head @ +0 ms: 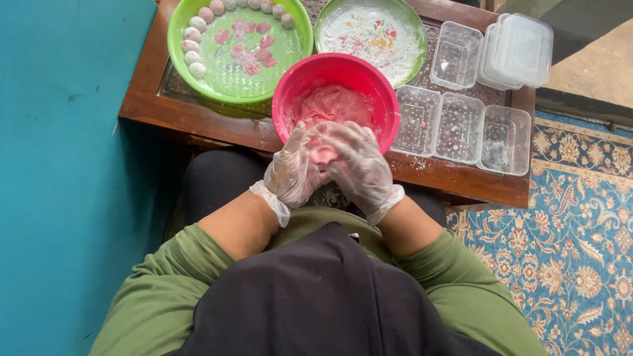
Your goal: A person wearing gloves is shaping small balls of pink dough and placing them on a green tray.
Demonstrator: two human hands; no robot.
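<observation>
We wear thin, clear plastic gloves on our left hand (292,173) and right hand (361,168), crinkled and gathered at the wrists. Our olive-green sleeves are pushed up past the forearms, over a black apron.

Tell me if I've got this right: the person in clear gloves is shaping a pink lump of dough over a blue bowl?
Not quite. The head view shows both gloved hands, left hand and right hand, pressing the pink dough lump over a pink bowl, not a blue one. The rest is right.

Green tray (300,49) with dusted balls (196,51) — floury plate (409,56), clear plastic boxes (459,127), patterned rug (580,231).
</observation>
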